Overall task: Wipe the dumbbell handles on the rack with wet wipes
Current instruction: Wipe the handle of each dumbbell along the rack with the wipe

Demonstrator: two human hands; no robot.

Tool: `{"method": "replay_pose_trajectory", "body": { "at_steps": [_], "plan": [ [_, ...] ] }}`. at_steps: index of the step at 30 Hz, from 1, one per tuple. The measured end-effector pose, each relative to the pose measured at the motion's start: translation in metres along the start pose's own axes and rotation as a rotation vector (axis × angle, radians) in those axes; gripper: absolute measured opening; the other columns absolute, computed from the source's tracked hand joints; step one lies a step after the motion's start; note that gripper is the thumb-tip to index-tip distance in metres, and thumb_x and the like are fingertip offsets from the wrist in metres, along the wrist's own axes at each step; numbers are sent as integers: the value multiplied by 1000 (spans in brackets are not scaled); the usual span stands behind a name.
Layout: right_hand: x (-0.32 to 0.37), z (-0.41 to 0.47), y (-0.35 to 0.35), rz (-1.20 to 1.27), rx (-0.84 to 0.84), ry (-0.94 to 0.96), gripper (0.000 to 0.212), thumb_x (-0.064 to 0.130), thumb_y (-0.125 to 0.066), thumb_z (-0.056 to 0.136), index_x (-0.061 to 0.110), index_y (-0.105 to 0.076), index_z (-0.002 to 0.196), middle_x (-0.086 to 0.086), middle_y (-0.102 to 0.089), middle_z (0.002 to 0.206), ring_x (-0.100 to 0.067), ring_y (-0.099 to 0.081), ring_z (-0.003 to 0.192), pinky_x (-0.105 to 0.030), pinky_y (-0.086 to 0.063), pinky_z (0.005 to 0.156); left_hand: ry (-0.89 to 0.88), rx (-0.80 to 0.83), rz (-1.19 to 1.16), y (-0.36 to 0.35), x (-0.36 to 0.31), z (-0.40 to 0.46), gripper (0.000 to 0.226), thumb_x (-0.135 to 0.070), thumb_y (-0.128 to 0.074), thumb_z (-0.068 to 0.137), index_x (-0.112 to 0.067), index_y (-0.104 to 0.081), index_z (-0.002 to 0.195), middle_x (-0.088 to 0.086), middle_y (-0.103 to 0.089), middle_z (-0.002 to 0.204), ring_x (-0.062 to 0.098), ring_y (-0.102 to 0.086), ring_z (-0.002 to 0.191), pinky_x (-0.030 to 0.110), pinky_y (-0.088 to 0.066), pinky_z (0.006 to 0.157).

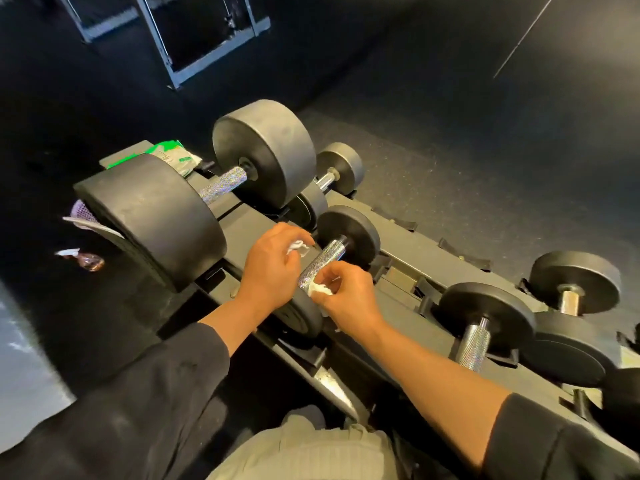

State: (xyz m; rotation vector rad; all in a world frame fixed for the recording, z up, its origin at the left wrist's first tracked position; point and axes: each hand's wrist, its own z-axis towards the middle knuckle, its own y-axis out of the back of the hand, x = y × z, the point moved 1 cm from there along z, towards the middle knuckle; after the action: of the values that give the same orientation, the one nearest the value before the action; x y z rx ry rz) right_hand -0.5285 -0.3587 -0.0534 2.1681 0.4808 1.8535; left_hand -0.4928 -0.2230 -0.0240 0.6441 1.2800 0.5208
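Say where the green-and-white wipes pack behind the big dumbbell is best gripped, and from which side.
Probably the wipes pack's exposed far end, taken from above. It lies flat on the rack, its near part is hidden behind the big dumbbell's plate, and the other plate crowds its right.

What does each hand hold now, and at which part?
The left hand pinches a crumpled white wipe in its fingertips. The right hand presses another wipe against the near end of the knurled dumbbell handle.
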Motion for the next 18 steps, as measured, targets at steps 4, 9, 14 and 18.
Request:
{"method": "replay_pose_trajectory", "body": {
  "at_steps": [4, 9, 14, 18],
  "plan": [
    [0, -3, 3, 40, 110, -26, 11, 8, -74, 75, 16, -67, 75, 5, -65, 73, -3, -58, 60, -16, -48, 56, -4, -20, -1, 0, -1, -1, 31, -3, -41, 77, -10, -68, 91, -7, -57, 92, -1, -50, 84, 3, -35, 74],
    [-7, 10, 25, 86, -229, -85, 15, 7, -72, 77, 15, -70, 89, 3, -67, 88, -7, -60, 78, -20, -51, 71, 19, -30, 23, -1, -2, -2, 31, -2, -42, 79, -11, -68, 92, -6, -57, 92, -2, -49, 84, 1, -35, 75],
    [-12, 20, 33, -25, -316, 18, 26, 11, -60, 90, 12, -65, 116, 5, -61, 105, -5, -54, 93, -5, -41, 81, 30, -22, 105, -5, -7, -6, 28, -1, -43, 85, -12, -67, 95, 0, -60, 98, 16, -57, 90, 30, -49, 80],
    [-15, 23, 28, -100, -268, 55, 26, 11, -62, 89, 12, -67, 114, -1, -66, 110, -16, -59, 101, -37, -49, 93, 7, -12, 179, -10, -14, -10, 28, -10, -41, 82, -13, -66, 95, 2, -61, 98, 18, -58, 90, 40, -51, 79]
  ]
}}
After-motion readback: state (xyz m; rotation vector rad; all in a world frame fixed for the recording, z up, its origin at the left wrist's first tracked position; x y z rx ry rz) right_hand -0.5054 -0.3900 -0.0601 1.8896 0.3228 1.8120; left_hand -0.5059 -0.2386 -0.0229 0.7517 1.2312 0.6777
